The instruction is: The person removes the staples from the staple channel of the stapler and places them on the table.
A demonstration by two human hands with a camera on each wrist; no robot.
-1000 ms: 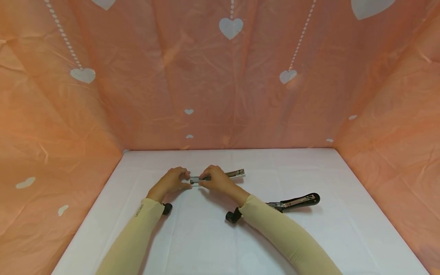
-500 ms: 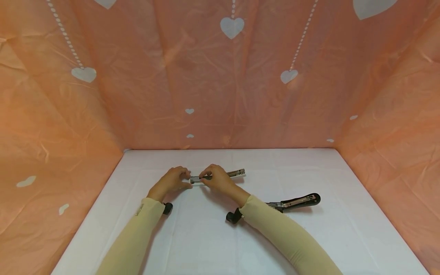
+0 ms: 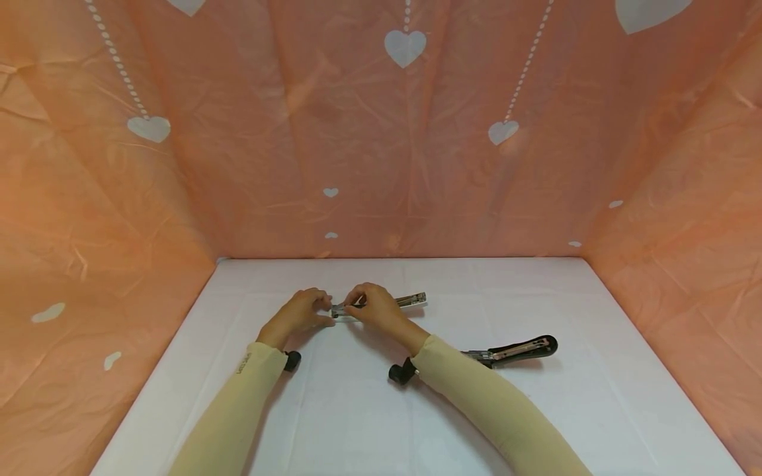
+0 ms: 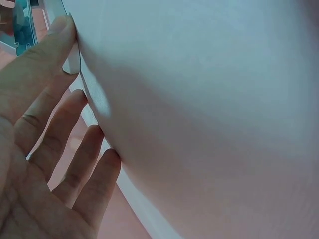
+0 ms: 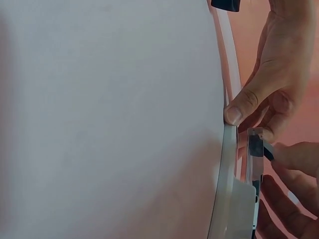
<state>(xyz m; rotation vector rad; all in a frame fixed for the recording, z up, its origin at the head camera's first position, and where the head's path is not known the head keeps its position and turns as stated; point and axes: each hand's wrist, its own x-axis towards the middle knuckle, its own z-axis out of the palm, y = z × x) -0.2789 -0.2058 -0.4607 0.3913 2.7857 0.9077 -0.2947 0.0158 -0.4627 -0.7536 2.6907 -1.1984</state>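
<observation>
A white stapler (image 3: 412,301) lies opened out on the table, its metal magazine (image 5: 255,164) exposed above the pale base (image 5: 241,214). My left hand (image 3: 299,312) pinches the base's left end between thumb and index finger; the other fingers (image 4: 99,174) are spread loosely at the table. Just right of it, my right hand (image 3: 381,311) pinches a short dark staple strip (image 5: 269,151) between thumb and forefinger. The strip slants against the magazine near its tip. In the head view the right hand covers the stapler's middle.
A second stapler, black and opened out (image 3: 520,350), lies to the right, partly hidden behind the right sleeve (image 3: 476,390). Wrist cameras (image 3: 402,373) hang under both forearms. A peach curtain (image 3: 405,158) with white hearts rises behind the white table (image 3: 351,410).
The right fingers have shifted slightly at the magazine, and the dark strip is more tilted. The left hand stays at the stapler's end. The head view has drifted a little.
</observation>
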